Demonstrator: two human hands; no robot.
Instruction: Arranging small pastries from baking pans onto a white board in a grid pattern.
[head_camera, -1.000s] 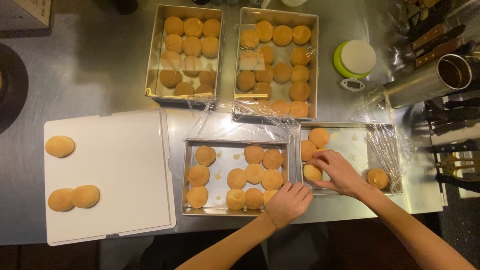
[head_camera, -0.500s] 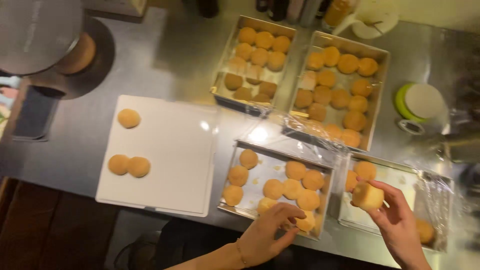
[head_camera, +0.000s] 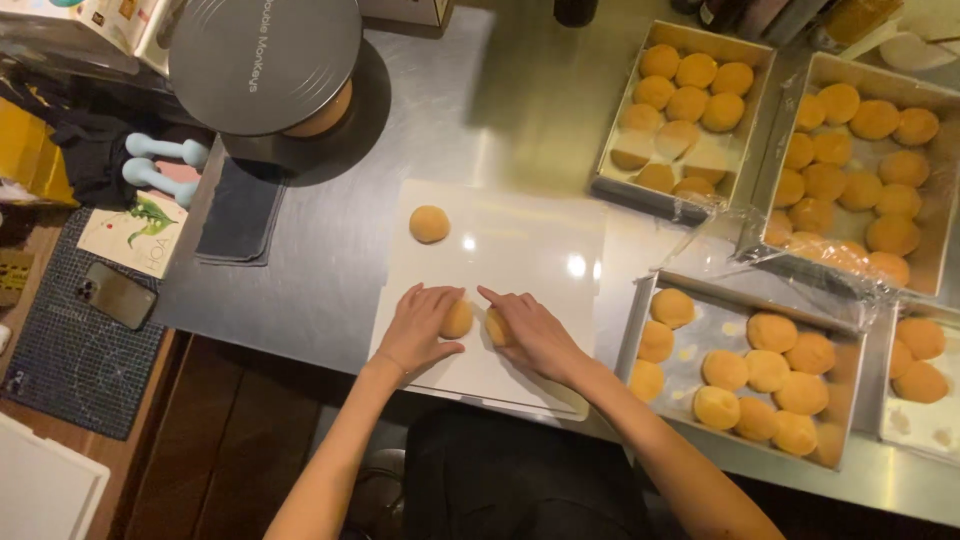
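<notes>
On the white board (head_camera: 520, 250) at frame centre, your left hand (head_camera: 420, 328) cups one round bun (head_camera: 458, 320), fingers loosely curled; your right hand (head_camera: 528, 330) covers another bun (head_camera: 497, 327), fingers spread. Both buns are round, with no clear long axis. Bare board lies above them, up to a lone bun (head_camera: 429, 224).

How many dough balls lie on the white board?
3: one dough ball alone at the white board's far left, one under the left hand, one under the right hand. Hands might hide more.
</notes>
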